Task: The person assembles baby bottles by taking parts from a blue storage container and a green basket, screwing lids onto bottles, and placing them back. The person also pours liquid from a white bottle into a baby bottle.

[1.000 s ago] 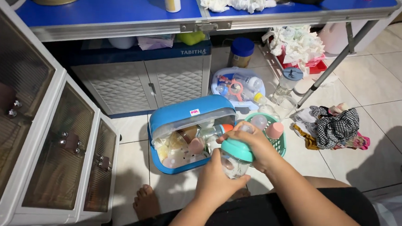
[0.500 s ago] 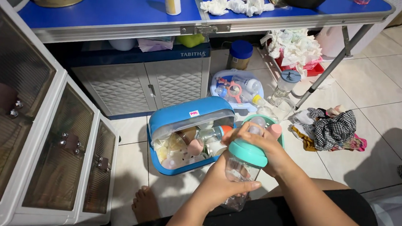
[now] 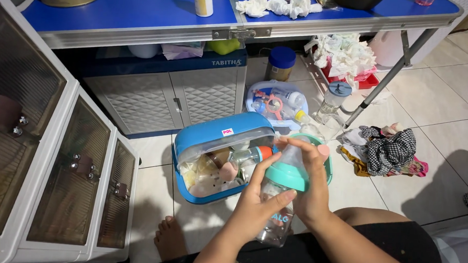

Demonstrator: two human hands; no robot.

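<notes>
Over the lap, above the floor tiles, the left hand [image 3: 256,203] grips the clear, light, slippery-looking plastic baby bottle [image 3: 278,215] by its body while the right hand [image 3: 309,179] closes around its teal screw collar [image 3: 287,175], the firmest hold.

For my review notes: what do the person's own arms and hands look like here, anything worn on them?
Both forearms are bare up to the frame edge, with no sleeves in view. The left hand and right hand wear no gloves. No rings, watch or bracelet can be seen on the fingers and wrists that show. Nails look short and unpainted. Dark black clothing shows under the arms.
</notes>
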